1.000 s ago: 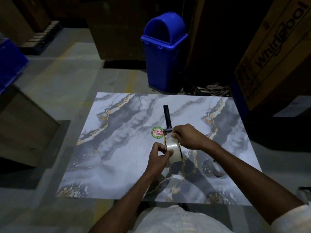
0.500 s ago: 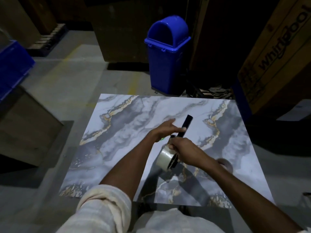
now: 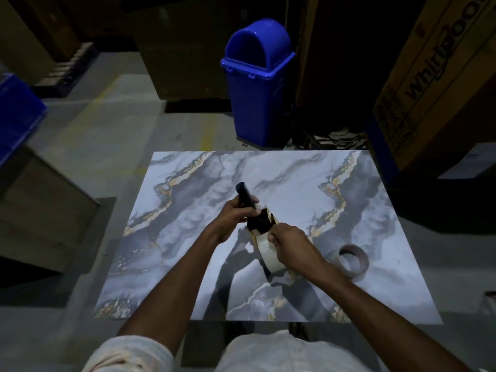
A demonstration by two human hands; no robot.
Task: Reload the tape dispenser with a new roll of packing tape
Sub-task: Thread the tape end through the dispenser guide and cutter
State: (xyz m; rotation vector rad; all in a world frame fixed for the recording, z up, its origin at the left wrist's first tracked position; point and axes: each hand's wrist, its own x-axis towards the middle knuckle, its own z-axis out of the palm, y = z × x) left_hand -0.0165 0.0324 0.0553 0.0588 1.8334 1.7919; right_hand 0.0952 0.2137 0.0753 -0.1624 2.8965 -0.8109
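Note:
Above the middle of the marble-patterned table (image 3: 375, 264) I hold a black tape dispenser (image 3: 256, 220) off the surface. My left hand (image 3: 232, 220) is wrapped around its black handle, which points up and away. A clear roll of packing tape (image 3: 265, 253) sits on the dispenser's near end, and my right hand (image 3: 291, 249) grips that roll from the right. An empty brown cardboard tape core (image 3: 353, 260) lies on the table to the right of my right forearm.
A blue swing-lid bin (image 3: 257, 84) stands on the floor just beyond the table's far edge. A large Whirlpool carton (image 3: 434, 84) leans at the far right. A brown box (image 3: 40, 218) and a blue crate (image 3: 16, 116) are at the left.
My left hand came back from reaching over the table and closed on the dispenser handle. The dispenser is lifted and its handle swung from right-leaning to left-leaning. My right hand moved onto the roll.

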